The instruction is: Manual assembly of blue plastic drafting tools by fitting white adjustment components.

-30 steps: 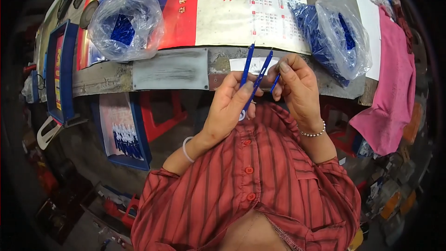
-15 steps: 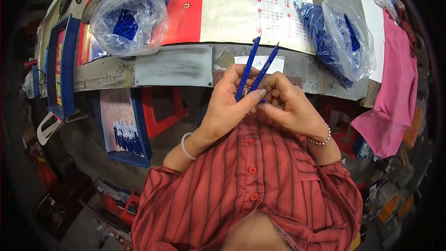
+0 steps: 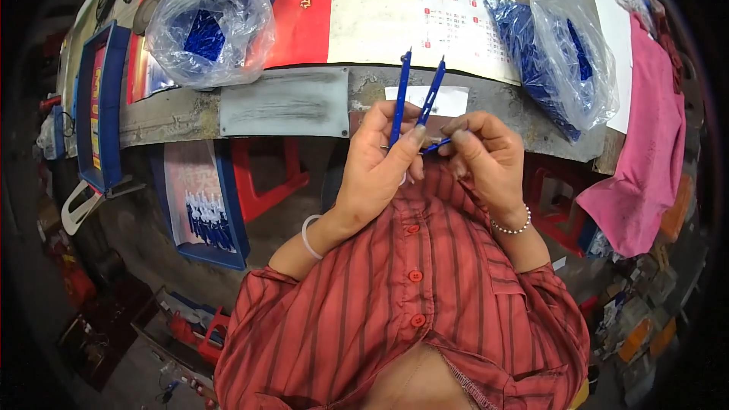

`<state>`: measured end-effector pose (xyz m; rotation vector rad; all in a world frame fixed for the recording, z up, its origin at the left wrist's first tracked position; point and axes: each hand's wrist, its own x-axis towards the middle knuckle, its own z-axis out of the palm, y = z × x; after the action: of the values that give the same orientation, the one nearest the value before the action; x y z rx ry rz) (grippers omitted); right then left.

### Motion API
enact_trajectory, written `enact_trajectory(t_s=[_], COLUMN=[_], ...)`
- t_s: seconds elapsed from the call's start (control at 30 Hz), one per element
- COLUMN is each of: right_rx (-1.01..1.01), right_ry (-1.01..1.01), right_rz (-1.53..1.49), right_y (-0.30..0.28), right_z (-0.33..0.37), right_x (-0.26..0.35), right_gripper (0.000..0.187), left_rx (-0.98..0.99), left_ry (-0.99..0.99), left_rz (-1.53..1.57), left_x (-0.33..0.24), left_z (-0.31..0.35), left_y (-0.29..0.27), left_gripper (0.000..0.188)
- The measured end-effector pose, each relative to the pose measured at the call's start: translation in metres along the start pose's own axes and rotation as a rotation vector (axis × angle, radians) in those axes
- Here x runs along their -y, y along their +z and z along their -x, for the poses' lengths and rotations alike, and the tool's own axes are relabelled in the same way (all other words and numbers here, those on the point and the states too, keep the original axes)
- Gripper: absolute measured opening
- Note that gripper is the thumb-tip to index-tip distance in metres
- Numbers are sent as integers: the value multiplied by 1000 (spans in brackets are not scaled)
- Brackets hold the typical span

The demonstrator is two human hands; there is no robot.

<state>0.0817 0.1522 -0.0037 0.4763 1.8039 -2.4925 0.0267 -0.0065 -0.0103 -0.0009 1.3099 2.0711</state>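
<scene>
My left hand (image 3: 366,171) is closed around two slim blue pens, held side by side with their pointed ends up and away from me. One pen (image 3: 402,95) stands nearly upright; the other pen (image 3: 432,93) leans to the right and shows a slot in its side. Between thumb and fingers, my right hand (image 3: 490,163) pinches a short blue pen part (image 3: 437,145). Its left end reaches the fingers of my left hand, near the lower end of the leaning pen. Whether the two touch is hidden by the fingers. Both hands are in front of my chest, just short of the table edge.
Clear plastic bags with blue parts lie left (image 3: 254,42) and right (image 3: 596,57) on the table. Several blue pens lie at the far edge of a calendar sheet (image 3: 380,26). A blue tray (image 3: 241,220) is below the table edge; a pink cloth (image 3: 634,167) hangs at right.
My right hand has drawn away to the right, and the short blue part now shows in its pinch. The two pens in my left hand have shifted slightly left and stand more upright.
</scene>
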Motion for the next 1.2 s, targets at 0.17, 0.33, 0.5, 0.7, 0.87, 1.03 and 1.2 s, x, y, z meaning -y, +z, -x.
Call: enact_trajectory(t_s=[0.17, 0.33, 0.5, 0.7, 0.87, 1.03, 1.2], right_rx=[-45, -64, -63, -58, -211, -20, 187], right_ry=[-1, -35, -116, -484, -314, 138, 191], right_rz=[24, 117, 366, 636, 228, -42, -269], right_y=[-4, -3, -3, -3, 18, 3, 12], right_z=[-5, -5, -9, -13, -12, -16, -29], right_x=[0, -2, -7, -12, -17, -15, 7], right_gripper=[17, 17, 14, 10, 29, 19, 13], left_rx=[43, 111, 106, 108, 92, 81, 333], left_ry=[-64, -92, -160, -25, -94, -44, -405], left_rz=[-68, -116, -152, -199, -139, -181, 614], left_x=[1, 3, 3, 9, 6, 1, -2], left_z=[4, 8, 4, 2, 4, 8, 5], left_y=[-1, 1, -2, -1, -5, -4, -24], left_gripper=[29, 37, 42, 34, 21, 19, 47])
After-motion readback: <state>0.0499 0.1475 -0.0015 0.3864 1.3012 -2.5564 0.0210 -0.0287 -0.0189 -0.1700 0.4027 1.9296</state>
